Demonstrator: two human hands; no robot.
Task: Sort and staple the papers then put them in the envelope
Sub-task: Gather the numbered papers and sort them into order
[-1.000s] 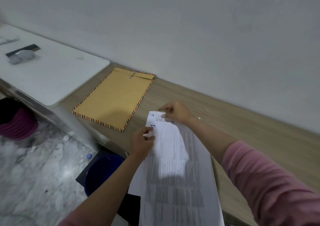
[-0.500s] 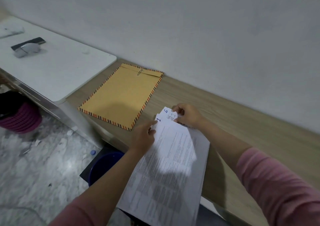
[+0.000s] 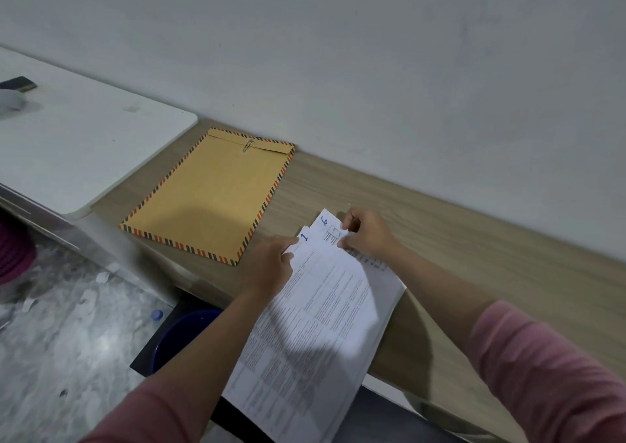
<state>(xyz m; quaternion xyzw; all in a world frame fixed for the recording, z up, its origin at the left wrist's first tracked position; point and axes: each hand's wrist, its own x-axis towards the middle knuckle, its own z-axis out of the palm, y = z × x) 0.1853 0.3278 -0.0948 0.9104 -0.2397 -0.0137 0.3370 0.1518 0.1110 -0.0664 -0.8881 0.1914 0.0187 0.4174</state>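
Both hands have fanned the papers [image 3: 325, 310] wider, exposing sheet 6. Left hand [image 3: 271, 266] fingers pinch sheet 1's corner; right hand [image 3: 366, 232] fingers pinch sheet 6. Envelope [image 3: 210, 198] lies flat at the desk's [image 3: 474, 239] left end, against the wall.

A handwritten blue "1" marks the top corner of the front sheet [image 3: 318, 307] in a stack of printed papers, and a blue "6" marks the corner of the sheet behind it [image 3: 326, 226]. The printed text and tables covering both pages are too small to read.
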